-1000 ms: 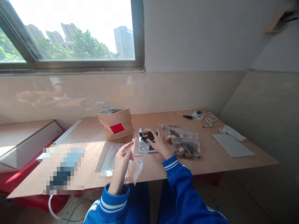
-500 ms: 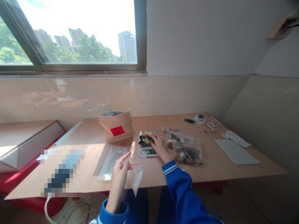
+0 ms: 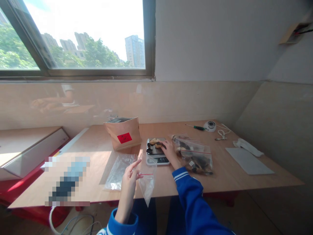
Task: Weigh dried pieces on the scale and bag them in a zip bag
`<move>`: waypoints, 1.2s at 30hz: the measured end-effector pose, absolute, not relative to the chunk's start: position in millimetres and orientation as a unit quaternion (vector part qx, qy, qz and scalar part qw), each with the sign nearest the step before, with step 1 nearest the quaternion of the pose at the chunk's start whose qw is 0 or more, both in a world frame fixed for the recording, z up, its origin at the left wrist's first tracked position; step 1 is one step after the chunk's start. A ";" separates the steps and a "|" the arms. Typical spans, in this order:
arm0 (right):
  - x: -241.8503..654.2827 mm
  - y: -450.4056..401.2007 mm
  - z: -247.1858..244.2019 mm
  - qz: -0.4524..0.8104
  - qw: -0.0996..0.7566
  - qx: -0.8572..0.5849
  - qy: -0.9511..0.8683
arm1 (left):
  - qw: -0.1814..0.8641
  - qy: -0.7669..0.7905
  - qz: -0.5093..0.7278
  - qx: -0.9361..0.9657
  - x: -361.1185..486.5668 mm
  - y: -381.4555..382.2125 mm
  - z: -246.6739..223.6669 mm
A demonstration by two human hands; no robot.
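Note:
A small digital scale [image 3: 157,160] stands mid-table with dark and pale dried pieces [image 3: 154,142] on its plate. Over the plate's right side, my right hand [image 3: 169,152] has its fingers closed on some of these pieces. My left hand [image 3: 130,176] pinches a clear zip bag [image 3: 147,186] with a red seal line, which hangs over the table's front edge. Another clear bag [image 3: 119,171] lies flat left of the scale. To the right are several filled zip bags [image 3: 198,162] with similar dark and pale pieces.
Behind on the left stands an open brown pouch [image 3: 123,133] with a red label. A green screwdriver [image 3: 199,128], a white dome camera [image 3: 210,126] and its cable are at the back right. A white sheet [image 3: 249,161] lies at the right. A blurred area covers the left.
My right hand has gathered pieces toward the plate's right side, baring more of its front. The view has shifted slightly, and my left hand still holds the hanging bag.

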State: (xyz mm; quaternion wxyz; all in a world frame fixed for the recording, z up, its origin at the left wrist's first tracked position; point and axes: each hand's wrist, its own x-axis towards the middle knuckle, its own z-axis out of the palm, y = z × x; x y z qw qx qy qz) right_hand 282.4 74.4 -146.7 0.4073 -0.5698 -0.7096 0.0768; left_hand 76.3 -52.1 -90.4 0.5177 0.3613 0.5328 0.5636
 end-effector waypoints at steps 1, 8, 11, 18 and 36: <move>283.2 75.2 -146.5 0.083 0.421 -0.570 -0.701 | 0.517 0.533 0.563 0.364 76.5 -52.6 -89.8; 288.1 72.1 -132.7 0.144 0.489 -0.549 -0.662 | 0.511 0.520 0.555 0.401 78.3 -56.1 -89.6; 283.0 62.8 -116.6 0.187 0.527 -0.536 -0.632 | 0.505 0.518 0.551 0.416 79.8 -56.9 -90.7; 256.4 16.6 -59.1 0.335 0.526 -0.431 -0.652 | 0.479 0.498 0.576 0.437 87.8 -54.6 -97.0; 218.9 -22.6 -35.9 0.235 0.356 -0.494 -0.758 | 0.485 0.495 0.596 0.405 86.3 -51.9 -108.6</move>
